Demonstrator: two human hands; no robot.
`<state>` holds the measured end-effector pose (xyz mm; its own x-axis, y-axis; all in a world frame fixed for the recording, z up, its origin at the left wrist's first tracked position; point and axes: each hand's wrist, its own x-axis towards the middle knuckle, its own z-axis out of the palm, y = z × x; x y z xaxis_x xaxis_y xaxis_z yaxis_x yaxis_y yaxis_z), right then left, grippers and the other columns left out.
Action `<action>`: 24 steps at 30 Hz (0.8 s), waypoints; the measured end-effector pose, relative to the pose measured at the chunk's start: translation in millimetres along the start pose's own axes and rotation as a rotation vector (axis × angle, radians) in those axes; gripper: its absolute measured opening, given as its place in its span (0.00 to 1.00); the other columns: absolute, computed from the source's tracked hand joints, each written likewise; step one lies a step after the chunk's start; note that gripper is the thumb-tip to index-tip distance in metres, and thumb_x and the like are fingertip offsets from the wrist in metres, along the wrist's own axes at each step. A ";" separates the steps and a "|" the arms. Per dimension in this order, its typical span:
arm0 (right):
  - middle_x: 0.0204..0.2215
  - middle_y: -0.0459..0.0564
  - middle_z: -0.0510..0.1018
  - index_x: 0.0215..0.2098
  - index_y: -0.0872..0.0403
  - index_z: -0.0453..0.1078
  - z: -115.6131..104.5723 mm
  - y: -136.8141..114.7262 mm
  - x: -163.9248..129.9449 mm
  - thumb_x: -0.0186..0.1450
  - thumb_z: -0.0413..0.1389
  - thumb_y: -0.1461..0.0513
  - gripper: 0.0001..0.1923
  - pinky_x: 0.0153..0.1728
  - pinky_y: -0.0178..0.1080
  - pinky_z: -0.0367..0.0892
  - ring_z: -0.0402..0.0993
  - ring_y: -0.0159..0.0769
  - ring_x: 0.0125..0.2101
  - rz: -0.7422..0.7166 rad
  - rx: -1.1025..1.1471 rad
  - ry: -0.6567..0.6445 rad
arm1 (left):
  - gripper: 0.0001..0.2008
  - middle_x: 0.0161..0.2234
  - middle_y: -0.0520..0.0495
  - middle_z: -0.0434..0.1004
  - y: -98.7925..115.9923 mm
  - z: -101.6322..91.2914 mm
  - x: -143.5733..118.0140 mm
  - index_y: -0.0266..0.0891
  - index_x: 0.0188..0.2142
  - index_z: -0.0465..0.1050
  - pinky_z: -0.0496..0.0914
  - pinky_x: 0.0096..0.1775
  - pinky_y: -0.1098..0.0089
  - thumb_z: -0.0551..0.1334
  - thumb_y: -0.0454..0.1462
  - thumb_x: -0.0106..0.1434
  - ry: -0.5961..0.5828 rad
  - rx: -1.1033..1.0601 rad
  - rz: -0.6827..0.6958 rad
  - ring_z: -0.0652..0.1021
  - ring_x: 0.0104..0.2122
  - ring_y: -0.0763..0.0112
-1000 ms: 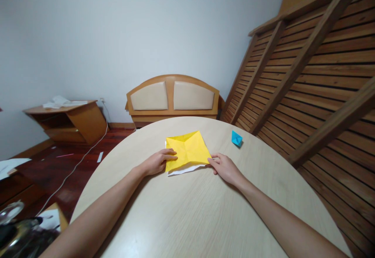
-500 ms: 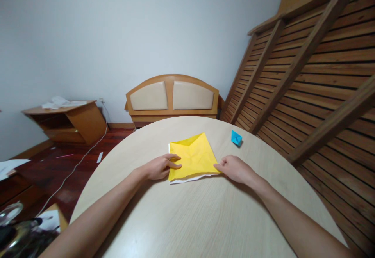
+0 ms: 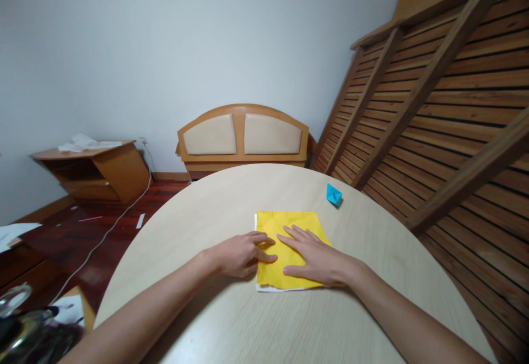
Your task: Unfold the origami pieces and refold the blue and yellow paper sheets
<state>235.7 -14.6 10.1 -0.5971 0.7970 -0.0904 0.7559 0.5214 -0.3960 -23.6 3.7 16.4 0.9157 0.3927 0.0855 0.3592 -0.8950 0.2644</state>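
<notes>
a small blue folded paper shape (image 3: 334, 195) sits on the round pale wooden worktop (image 3: 231, 199), toward its far right edge. beyond the worktop a wooden headboard (image 3: 243, 135) with two cream padded panels leans on the grey-white wall — a slatted wooden bed frame (image 3: 438, 110) stands tilted against the wall at right. at left, a low wooden side table (image 3: 99, 171) carries crumpled white paper (image 3: 82, 144); a white cable (image 3: 111, 232) trails over the dark red floor.

Soft even daylight, faint shadows, strong fisheye bending at edges
</notes>
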 end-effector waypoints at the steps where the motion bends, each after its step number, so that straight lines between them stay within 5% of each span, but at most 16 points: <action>1: 0.71 0.54 0.46 0.69 0.45 0.51 2.0 4.8 1.8 0.62 0.55 0.39 0.43 0.66 0.57 0.40 0.37 0.53 0.69 -0.004 0.017 -0.024 | 0.25 0.61 0.40 0.66 1.8 -2.0 0.0 0.44 0.57 0.72 0.59 0.63 0.56 0.58 0.29 0.61 -0.018 0.014 -0.009 0.66 0.62 0.56; 6: 0.72 0.50 0.40 0.71 0.42 0.44 3.2 31.4 10.5 0.58 0.54 0.35 0.50 0.67 0.56 0.34 0.32 0.52 0.70 -0.014 0.009 -0.056 | 0.25 0.63 0.39 0.63 11.1 -12.6 0.5 0.42 0.59 0.71 0.59 0.63 0.57 0.56 0.30 0.62 -0.135 0.038 -0.108 0.65 0.63 0.56; 10: 0.70 0.54 0.48 0.70 0.47 0.49 -6.8 59.3 8.9 0.61 0.52 0.36 0.47 0.66 0.55 0.40 0.40 0.54 0.69 0.092 -0.075 0.048 | 0.23 0.65 0.42 0.60 17.6 -18.7 -0.1 0.42 0.60 0.69 0.55 0.64 0.52 0.53 0.34 0.66 -0.165 -0.008 -0.157 0.62 0.65 0.55; 14: 0.58 0.60 0.69 0.60 0.51 0.67 -19.2 87.5 4.6 0.68 0.50 0.47 0.28 0.57 0.52 0.58 0.62 0.53 0.58 0.262 -0.256 0.377 | 0.21 0.63 0.39 0.64 19.8 -17.9 -1.5 0.41 0.57 0.72 0.54 0.64 0.50 0.50 0.43 0.72 -0.107 -0.038 -0.155 0.64 0.63 0.53; 18: 0.53 0.63 0.69 0.59 0.54 0.67 -24.1 113.3 1.4 0.68 0.50 0.52 0.26 0.48 0.52 0.63 0.65 0.55 0.50 0.567 -0.393 0.694 | 0.22 0.60 0.38 0.68 20.1 -12.5 -1.4 0.40 0.52 0.75 0.58 0.62 0.51 0.50 0.48 0.72 -0.015 -0.033 -0.146 0.68 0.60 0.53; 24: 0.49 0.61 0.76 0.59 0.54 0.67 -23.4 131.6 1.9 0.69 0.47 0.55 0.23 0.43 0.50 0.63 0.69 0.54 0.47 0.640 -0.401 0.623 | 0.19 0.58 0.39 0.70 24.7 -10.4 2.9 0.39 0.50 0.74 0.59 0.62 0.52 0.51 0.45 0.72 0.094 -0.032 -0.120 0.67 0.60 0.53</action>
<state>340.4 62.6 -20.8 0.1197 0.9234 0.3646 0.9916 -0.0929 -0.0903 -14.0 -15.1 33.2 0.8452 0.5155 0.1407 0.4574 -0.8340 0.3085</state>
